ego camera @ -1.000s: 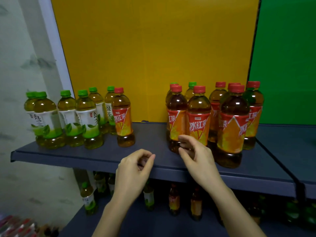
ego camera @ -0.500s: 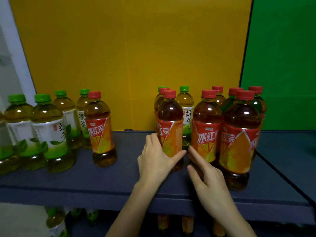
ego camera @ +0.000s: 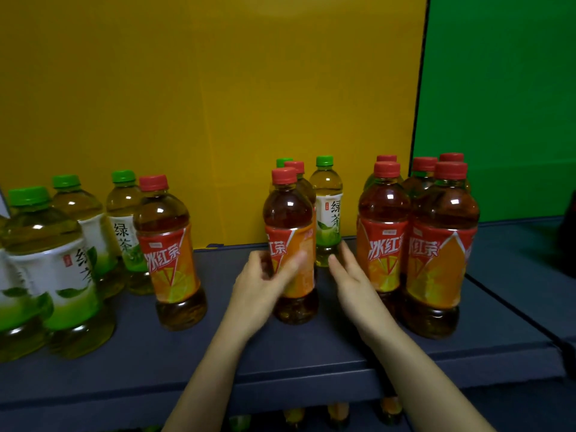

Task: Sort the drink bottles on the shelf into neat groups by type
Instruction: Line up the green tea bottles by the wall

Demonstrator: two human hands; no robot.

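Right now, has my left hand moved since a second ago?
Yes. The left hand went forward over the shelf edge and right, away from the lone red-capped bottle; it now grips the middle iced-tea bottle.

Green-capped green tea bottles (ego camera: 62,269) stood upright at the left of the shelf (ego camera: 280,353), a lone iced tea bottle (ego camera: 168,254) just beside them, middle iced tea bottle (ego camera: 290,232) gripped by my left hand (ego camera: 261,285), stray green tea bottle (ego camera: 327,213) behind it, red-capped iced tea cluster (ego camera: 436,251) at right.

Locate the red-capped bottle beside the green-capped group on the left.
Head view: the red-capped bottle stands left of centre on the shelf, just right of a green-capped bottle, apart from the middle bottle that the left hand grips.
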